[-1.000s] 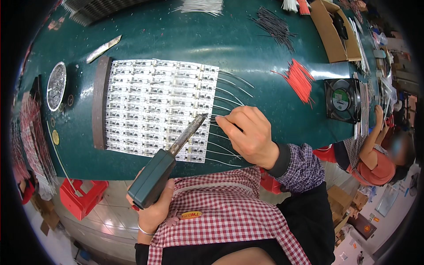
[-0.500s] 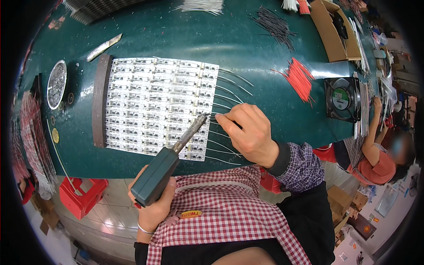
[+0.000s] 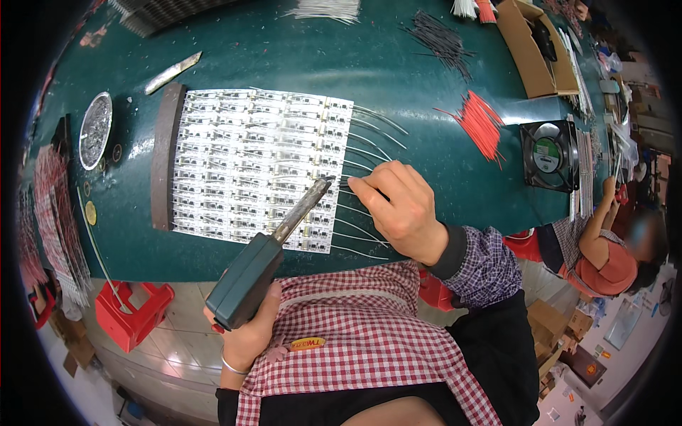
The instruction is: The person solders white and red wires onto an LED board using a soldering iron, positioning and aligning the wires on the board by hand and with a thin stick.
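A white panel of small circuit boards (image 3: 302,128) lies on the green table, with pale wires (image 3: 369,226) sticking out along its right edge. My left hand (image 3: 250,335) is wrapped round the dark green handle of a soldering iron (image 3: 245,278). The iron's metal shaft slants up to the right across the panel, and its tip is at the right edge. Just right of that tip, my right hand (image 3: 403,209) has thumb and forefinger pinched on a thin wire at the panel's edge. The fingers partly hide this wire, and contact between tip and wire cannot be made out.
A dark bar (image 3: 167,160) runs along the panel's left edge. Further left stands a round metal dish (image 3: 94,135). Red wires (image 3: 481,128), black wires (image 3: 438,42), a cooling fan (image 3: 547,156) and a cardboard box (image 3: 517,53) are to the right. Another person (image 3: 604,259) works at far right.
The soldering iron's tip has shifted slightly up and left, a little further from my right fingertips. My right hand has barely moved. The whole view has shifted slightly.
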Demonstrator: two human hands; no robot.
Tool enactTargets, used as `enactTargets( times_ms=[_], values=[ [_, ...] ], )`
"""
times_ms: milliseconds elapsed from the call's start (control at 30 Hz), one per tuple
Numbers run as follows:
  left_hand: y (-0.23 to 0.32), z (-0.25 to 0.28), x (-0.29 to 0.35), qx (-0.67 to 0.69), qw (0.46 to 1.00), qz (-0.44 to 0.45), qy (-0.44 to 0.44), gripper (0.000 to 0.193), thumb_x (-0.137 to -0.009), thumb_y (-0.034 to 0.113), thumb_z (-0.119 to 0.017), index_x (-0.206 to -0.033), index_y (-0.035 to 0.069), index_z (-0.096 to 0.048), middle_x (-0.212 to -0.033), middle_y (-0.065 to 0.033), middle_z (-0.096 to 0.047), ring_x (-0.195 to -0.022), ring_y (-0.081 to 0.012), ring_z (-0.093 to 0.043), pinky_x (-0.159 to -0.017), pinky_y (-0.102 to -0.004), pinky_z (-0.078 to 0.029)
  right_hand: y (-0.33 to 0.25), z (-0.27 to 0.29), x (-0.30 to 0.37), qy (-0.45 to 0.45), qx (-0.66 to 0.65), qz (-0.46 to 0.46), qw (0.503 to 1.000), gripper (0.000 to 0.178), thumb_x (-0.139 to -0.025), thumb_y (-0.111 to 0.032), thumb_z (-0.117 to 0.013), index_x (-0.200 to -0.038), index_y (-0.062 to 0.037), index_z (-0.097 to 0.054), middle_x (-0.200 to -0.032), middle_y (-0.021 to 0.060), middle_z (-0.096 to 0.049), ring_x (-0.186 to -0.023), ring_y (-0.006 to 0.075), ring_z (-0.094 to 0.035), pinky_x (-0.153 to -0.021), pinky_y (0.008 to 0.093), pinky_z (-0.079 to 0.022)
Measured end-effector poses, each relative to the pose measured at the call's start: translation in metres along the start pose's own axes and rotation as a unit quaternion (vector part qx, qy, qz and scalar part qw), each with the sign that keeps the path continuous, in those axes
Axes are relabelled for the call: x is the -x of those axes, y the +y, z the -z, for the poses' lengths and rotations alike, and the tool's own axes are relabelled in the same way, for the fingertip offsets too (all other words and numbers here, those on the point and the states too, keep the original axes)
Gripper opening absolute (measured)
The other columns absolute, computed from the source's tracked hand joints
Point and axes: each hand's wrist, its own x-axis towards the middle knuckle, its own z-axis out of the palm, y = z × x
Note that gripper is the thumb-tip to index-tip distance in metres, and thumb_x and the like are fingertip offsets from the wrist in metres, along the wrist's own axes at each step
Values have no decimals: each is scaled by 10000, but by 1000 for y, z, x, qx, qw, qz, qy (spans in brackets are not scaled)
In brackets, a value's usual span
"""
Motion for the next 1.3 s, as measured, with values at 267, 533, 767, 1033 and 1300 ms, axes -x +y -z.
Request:
enactTargets(
  times_ms=[267,533,767,1033,1300],
  values=[
    [-4,-7,-5,21,1000,-3,-19,233,-733,23,-758,-943,-45,-683,-860,-105,-689,-694,-152,-654,-637,-278,-519,0,0,0,4,4,1,1000,274,-653,17,-692,-927,6,-684,-772,55,-577,-707,214,-584,-578,320,-456],
    [-9,0,4,37,998,33,-25,244,-764,16,-754,-994,-27,-683,-899,-81,-695,-732,-129,-644,-660,-253,-512,0,-1,1,5,5,-1,1000,267,-657,25,-691,-923,5,-680,-769,54,-571,-697,213,-577,-569,319,-459],
    [-13,3,12,86,995,49,0,306,-801,-3,-730,-1098,-20,-655,-980,-64,-675,-728,-87,-591,-600,-213,-462,-1,-1,1,8,3,-2,1000,268,-656,29,-690,-923,6,-679,-769,53,-570,-695,213,-575,-569,317,-459],
    [-8,10,17,56,996,66,-20,317,-800,-17,-724,-1109,-22,-652,-997,-71,-677,-748,-96,-599,-628,-220,-474,-11,3,5,15,7,26,1000,278,-685,-56,-652,-953,17,-658,-801,65,-553,-794,226,-591,-681,342,-491],
    [-6,10,16,49,995,68,-48,297,-806,-8,-730,-1093,-27,-657,-990,-69,-689,-865,-149,-643,-778,-274,-511,-10,3,7,-12,4,27,1000,253,-697,-65,-650,-938,9,-657,-785,62,-538,-774,223,-584,-667,330,-481]
  ],
)
